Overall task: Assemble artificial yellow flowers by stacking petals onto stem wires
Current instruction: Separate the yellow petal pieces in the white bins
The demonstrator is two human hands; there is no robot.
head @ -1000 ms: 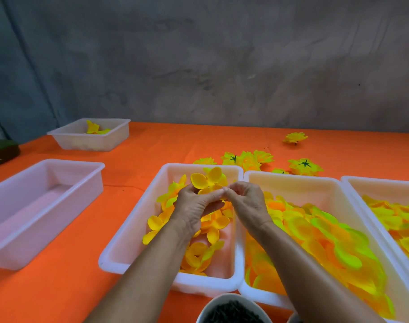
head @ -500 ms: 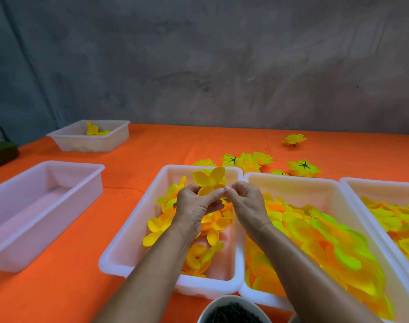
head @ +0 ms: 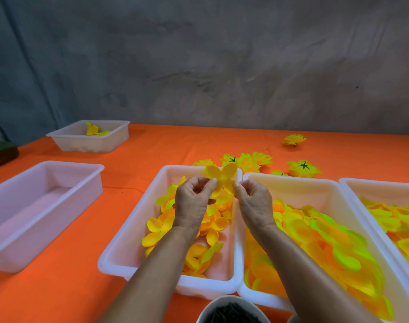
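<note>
Above the tray of small yellow petals (head: 133,231), the left hand (head: 191,201) and right hand (head: 254,201) pinch a yellow petal piece (head: 218,177) between their fingers; any stem wire is hidden, so threading could miss or tear it.

Over the last second the left hand (head: 193,203) and right hand (head: 253,201) have drawn apart; their fingertips met before, and now a gap shows between them; the yellow petal piece (head: 219,177) they pinch has risen a little above the far rim of the petal tray (head: 119,250) and opened out, its lobes spread wider; the left grip sits at its left edge, the right grip at its lower right lobe.
</note>
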